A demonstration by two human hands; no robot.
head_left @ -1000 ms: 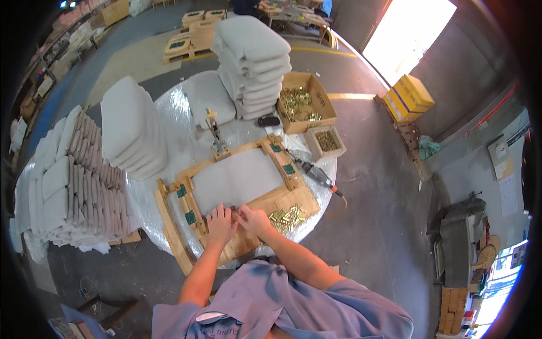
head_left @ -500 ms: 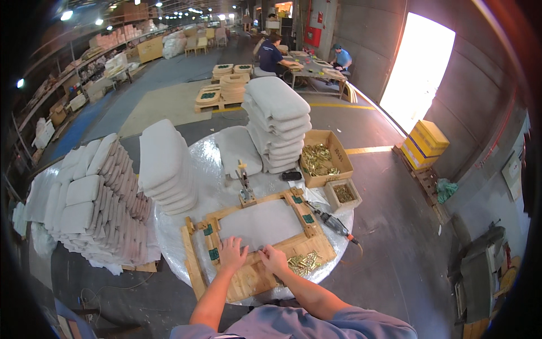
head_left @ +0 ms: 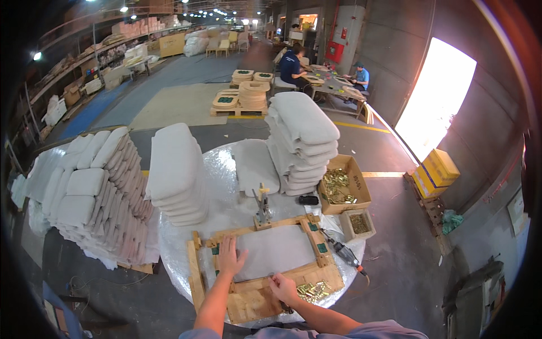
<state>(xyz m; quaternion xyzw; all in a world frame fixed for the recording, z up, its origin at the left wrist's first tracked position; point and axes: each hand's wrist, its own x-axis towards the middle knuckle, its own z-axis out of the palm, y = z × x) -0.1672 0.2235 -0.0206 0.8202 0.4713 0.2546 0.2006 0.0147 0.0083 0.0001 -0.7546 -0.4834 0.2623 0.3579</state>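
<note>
A wooden frame jig (head_left: 319, 248) lies on a round white table (head_left: 226, 212), with a grey padded panel (head_left: 276, 251) set inside it. My left hand (head_left: 228, 257) rests flat on the panel's left side, fingers spread. My right hand (head_left: 282, 287) is on the jig's near wooden rail, fingers curled; whether it pinches anything I cannot tell. A heap of small brass-coloured metal parts (head_left: 313, 291) lies just right of that hand. A toggle clamp (head_left: 262, 206) stands at the jig's far edge.
Stacks of grey cushions stand on the table at left (head_left: 178, 172) and at the back right (head_left: 302, 141), and more on a pallet at far left (head_left: 93, 192). Two cardboard boxes of metal parts (head_left: 341, 186) and a power screwdriver (head_left: 341, 251) sit at right. Two people sit at a far table (head_left: 322, 70).
The view has tilted up to show more of the hall. My left hand has moved from the near rail up onto the panel; my right hand has stayed at the near rail.
</note>
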